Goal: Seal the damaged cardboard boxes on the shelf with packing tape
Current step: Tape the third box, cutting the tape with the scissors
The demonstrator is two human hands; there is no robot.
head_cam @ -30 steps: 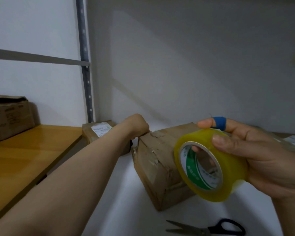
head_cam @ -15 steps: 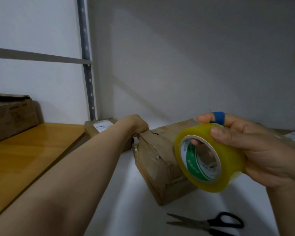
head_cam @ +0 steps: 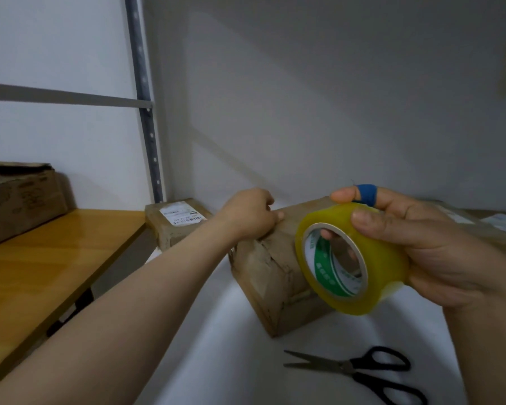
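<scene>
A crumpled, torn cardboard box [head_cam: 269, 273] stands on the white shelf [head_cam: 216, 361], one corner turned towards me. My left hand [head_cam: 249, 214] reaches over its top left edge, fingers curled down onto the cardboard. Close to the camera, in front of the box's right half, my right hand [head_cam: 450, 258] grips a roll of clear yellowish packing tape [head_cam: 389, 252] with a green-printed core, thumb on top and a finger through the hole. A blue band wraps one finger. Any free tape end is hidden.
Black-handled scissors [head_cam: 360, 369] lie on the white shelf in front of the box. A small labelled box [head_cam: 176, 220] sits at the back left beside a metal upright [head_cam: 146, 127]. Another box [head_cam: 18, 200] rests on a wooden shelf [head_cam: 41, 273]. More labelled cardboard [head_cam: 494, 226] shows at the right.
My left hand has slid a little to the right, further over the box's top edge. My right hand keeps the tape roll in about the same place.
</scene>
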